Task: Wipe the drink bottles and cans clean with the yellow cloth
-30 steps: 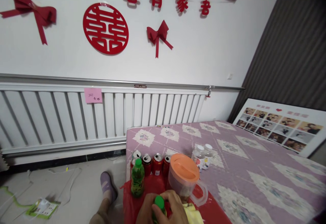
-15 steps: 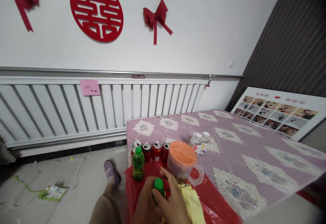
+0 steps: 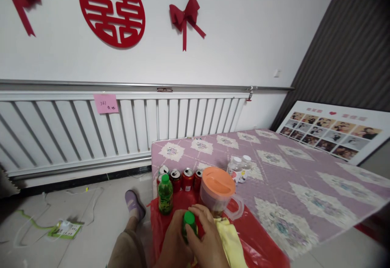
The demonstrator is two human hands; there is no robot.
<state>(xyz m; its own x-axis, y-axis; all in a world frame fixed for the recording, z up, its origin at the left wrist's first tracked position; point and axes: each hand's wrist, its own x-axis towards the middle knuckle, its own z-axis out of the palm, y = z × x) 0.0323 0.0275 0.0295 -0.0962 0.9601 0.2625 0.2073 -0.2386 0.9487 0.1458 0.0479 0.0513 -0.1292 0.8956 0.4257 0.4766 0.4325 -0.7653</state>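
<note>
A green-capped drink bottle (image 3: 189,219) stands between my hands at the front of the red plastic sheet (image 3: 258,245). My left hand (image 3: 176,241) is wrapped round its left side. From the right, my right hand (image 3: 209,235) has its thumb and fingers curled about the neck, just under the cap. Most of the bottle's body is hidden by both hands. Behind my left hand stands another green bottle (image 3: 165,197), upright with its cap on. A clear jug (image 3: 217,192) with an orange lid is just beyond my right hand, and a yellow cloth (image 3: 230,241) lies beside that hand.
Several drink cans (image 3: 187,179) stand in a row behind the bottles. Two white-capped clear bottles (image 3: 239,170) are farther back on the purple patterned bedspread (image 3: 274,186). A white radiator (image 3: 137,127) runs along the wall. A green-and-white packet (image 3: 65,229) and cords lie on the floor.
My right hand's fingers have curled in closer round the bottle's neck and cap. The left hand keeps its hold. The view has shifted slightly.
</note>
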